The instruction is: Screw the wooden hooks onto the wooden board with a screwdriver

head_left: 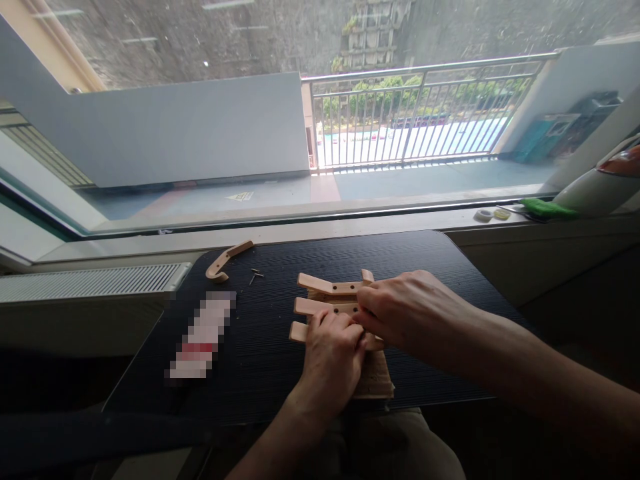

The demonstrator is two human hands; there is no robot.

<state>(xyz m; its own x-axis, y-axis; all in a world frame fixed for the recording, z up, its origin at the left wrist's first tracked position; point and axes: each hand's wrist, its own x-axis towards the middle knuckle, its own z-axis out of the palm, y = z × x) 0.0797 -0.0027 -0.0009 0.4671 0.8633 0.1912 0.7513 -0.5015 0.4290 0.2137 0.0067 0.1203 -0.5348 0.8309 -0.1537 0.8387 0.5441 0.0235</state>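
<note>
Three pale wooden hooks lie side by side across a rough wooden board (pixel 375 377) on the table. The far hook (pixel 320 283) and the middle hook (pixel 313 307) show dark screw holes. My left hand (pixel 335 347) is closed over the near hook (pixel 299 331), fingers curled and pressing it against the board. Just right of it, my right hand (pixel 395 303) makes a fist above the middle hook; whatever it grips is hidden. A loose wooden hook (pixel 225 260) rests at the table's back left, with a few small screws (pixel 256 273) beside it.
On the dark table (pixel 265 373), a blurred-out pale packet (pixel 203 337) lies to the left. Behind it, the windowsill (pixel 320 231) holds tape rolls (pixel 483 215) and a green cloth-like item (pixel 550 208). A white radiator (pixel 100 283) stands at the left.
</note>
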